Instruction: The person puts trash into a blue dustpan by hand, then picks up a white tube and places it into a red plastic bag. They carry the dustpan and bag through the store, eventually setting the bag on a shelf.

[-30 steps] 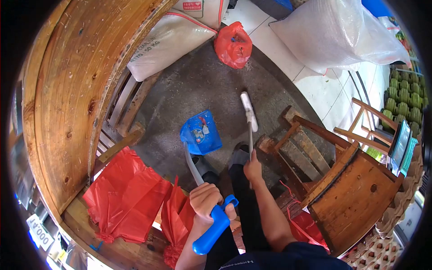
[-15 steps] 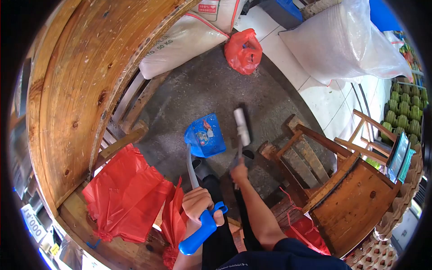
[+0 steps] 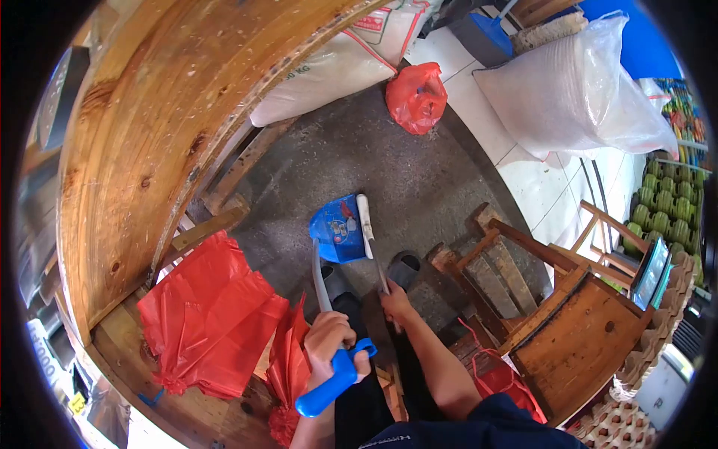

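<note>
A blue dustpan [image 3: 333, 233] rests on the dark floor with a few small scraps in its pan. My left hand [image 3: 329, 335] is closed around its long handle, just ahead of the blue grip. Against the pan's right edge stands a broom [image 3: 365, 221] with a pale, narrow head. The fingers of my right hand [image 3: 395, 301] wrap round the broom's stick, below and right of the pan. My dark shoes show behind the two tools.
Red plastic bags [image 3: 213, 318] lie on a wooden bench at left. A tied red bag [image 3: 416, 99] sits on the floor ahead, near white sacks [image 3: 329, 78]. Wooden stools [image 3: 516, 262] stand at right, beside egg trays [image 3: 658, 198]. A large wooden board [image 3: 149, 150] rises at left.
The broom head has moved left across the floor to the dustpan's edge, with my right hand shifting slightly. The dustpan stays almost in place. The view has tilted a little.
</note>
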Available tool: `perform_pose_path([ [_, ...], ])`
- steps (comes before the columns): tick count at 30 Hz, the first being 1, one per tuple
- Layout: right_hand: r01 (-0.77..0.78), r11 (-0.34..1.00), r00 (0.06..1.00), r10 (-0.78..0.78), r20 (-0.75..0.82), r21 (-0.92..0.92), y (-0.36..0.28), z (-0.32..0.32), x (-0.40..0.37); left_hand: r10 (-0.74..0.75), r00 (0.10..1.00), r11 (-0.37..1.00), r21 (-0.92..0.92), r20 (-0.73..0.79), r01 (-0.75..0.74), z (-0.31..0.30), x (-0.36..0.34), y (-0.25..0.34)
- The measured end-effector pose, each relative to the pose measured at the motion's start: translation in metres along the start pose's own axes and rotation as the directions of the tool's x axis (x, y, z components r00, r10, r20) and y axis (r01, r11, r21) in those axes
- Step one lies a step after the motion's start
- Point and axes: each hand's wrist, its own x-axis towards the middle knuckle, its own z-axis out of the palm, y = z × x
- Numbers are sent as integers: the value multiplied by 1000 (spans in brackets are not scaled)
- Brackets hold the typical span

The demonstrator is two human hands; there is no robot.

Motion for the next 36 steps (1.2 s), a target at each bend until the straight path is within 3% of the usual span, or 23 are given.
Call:
perform_pose_path([
  [2, -49, 966, 998, 39, 44, 252, -16, -21, -59, -72, 993, 997, -14, -92, 71, -15, -6, 6],
  [4, -148, 913, 989, 137, 57, 380, -25, -51, -91, -157, 957, 981, -147, -244, 123, -35, -28, 3],
  [6, -141, 931, 984, 168, -52, 336, -39, -80, -96, -186, 901, 971, -213, -393, 108, -58, -43, 0],
  [8, -35, 998, 980, 45, -194, 54, -59, -104, -88, -233, 823, 956, -278, -518, 95, -79, -62, -9],
  [10, 114, 980, 962, -150, -227, -163, -75, -127, -66, -203, 769, 970, -234, -607, 71, -96, -62, -5],
  [13, 195, 978, 969, -203, -138, -72, -80, -154, -32, -208, 718, 973, -217, -664, 81, -108, -65, 1],
  [15, 205, 925, 932, -284, -224, -320, -86, -157, -14, -197, 711, 978, -189, -675, 92, -110, -70, 2],
  [16, 208, 922, 933, -287, -215, -327, -99, -150, -15, -187, 715, 981, -162, -674, 104, -112, -72, 2],
  [18, 126, 765, 891, -367, -267, -631, -130, -135, -21, -166, 685, 984, -164, -710, 69, -111, -76, -4],
  [19, 127, 706, 893, -387, -230, -696, -152, -126, -22, -148, 686, 988, -143, -712, 65, -110, -80, -11],
  [21, 209, 511, 807, -572, -148, -834, -141, -135, 49, -130, 687, 991, -119, -715, 63, -110, -84, -24],
  [23, 104, 615, 847, -467, -255, -782, -144, -108, 90, -58, 751, 998, -30, -658, 51, -111, -83, -37],
  [26, 53, 645, 864, -412, -288, -763, -110, -36, 111, -121, 797, 992, -54, -592, 111, -116, -80, -39],
  [27, 122, 455, 700, -669, -249, -882, -51, -19, 151, -122, 791, 993, -72, -600, 98, -115, -75, -40],
  [29, 197, 402, 804, -588, -87, -894, -24, 20, 122, -127, 784, 992, -67, -607, 109, -120, -74, -48],
  [30, 132, 585, 956, -287, -53, -800, -58, 28, 70, -137, 779, 990, -63, -612, 125, -123, -73, -49],
  [31, 4, 723, 999, 34, 42, -691, -97, 34, 13, -167, 797, 985, -56, -581, 165, -131, -73, -48],
  [32, 3, 724, 999, 33, 39, -690, -93, 32, 1, -167, 798, 985, -58, -579, 164, -136, -74, -48],
  [34, 190, 697, 974, -225, 41, -691, -81, 22, -13, -177, 800, 984, -84, -573, 158, -145, -77, -55],
  [35, 197, 695, 973, -223, 53, -692, -82, 26, -6, -176, 797, 984, -75, -578, 163, -148, -80, -57],
  [36, 159, 639, 929, -355, -105, -753, -82, 32, 10, -175, 798, 984, -95, -576, 147, -151, -81, -59],
])
